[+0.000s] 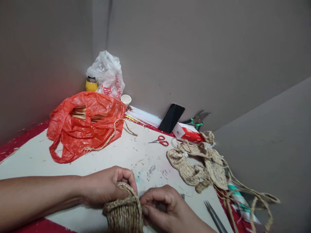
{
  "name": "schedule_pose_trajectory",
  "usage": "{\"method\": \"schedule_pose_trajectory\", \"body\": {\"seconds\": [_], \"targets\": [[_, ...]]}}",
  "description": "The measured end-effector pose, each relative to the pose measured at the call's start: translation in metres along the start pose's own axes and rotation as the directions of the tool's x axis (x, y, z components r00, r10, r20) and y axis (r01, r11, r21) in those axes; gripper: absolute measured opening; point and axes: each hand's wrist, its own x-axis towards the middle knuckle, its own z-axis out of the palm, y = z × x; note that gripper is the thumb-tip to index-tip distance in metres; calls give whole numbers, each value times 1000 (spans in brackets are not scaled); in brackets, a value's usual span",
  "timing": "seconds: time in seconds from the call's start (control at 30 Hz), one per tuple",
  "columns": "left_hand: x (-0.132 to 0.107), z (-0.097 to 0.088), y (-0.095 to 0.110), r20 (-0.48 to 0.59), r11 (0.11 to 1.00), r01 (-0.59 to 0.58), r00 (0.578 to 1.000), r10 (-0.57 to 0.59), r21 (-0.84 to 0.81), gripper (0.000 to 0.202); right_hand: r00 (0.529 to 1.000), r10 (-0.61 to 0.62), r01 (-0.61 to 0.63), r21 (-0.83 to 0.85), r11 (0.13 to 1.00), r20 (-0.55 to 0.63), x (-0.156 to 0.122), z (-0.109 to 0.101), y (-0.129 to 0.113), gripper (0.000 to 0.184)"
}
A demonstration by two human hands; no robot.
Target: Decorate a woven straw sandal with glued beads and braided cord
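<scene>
A woven straw piece [125, 210], like a small sandal or basket with a braided rim, sits at the bottom centre of the table. My left hand [107, 186] curls over its top edge, fingers closed on the braid. My right hand [162, 205] pinches the same piece from the right side, fingers pressed together. A metal tool [215, 216] lies just right of my right wrist.
An orange plastic bag [85, 124] with straw strips lies at left. Behind it stand a white bag [108, 74], yellow jar [91, 84] and paper cup [126, 99]. Red scissors [160, 140], a phone [171, 118], pliers [198, 119] and finished woven sandals [199, 161] lie at right.
</scene>
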Motion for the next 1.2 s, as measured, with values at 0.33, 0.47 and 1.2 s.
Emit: {"method": "schedule_pose_trajectory", "body": {"seconds": [0.33,0.47,1.2], "targets": [[0,2,1,-24,999,-26,999,25,-32,14,991,135,-133,387,912,23,5,-2,-3,35],[1,2,0,-40,1000,-28,999,28,-9,14,992,126,-123,414,902,20,9,-1,1,29],[-1,5,-2,-36,976,81,995,-90,-203,22,976,-166,127,-255,959,-142,-2,5,9,18]]}}
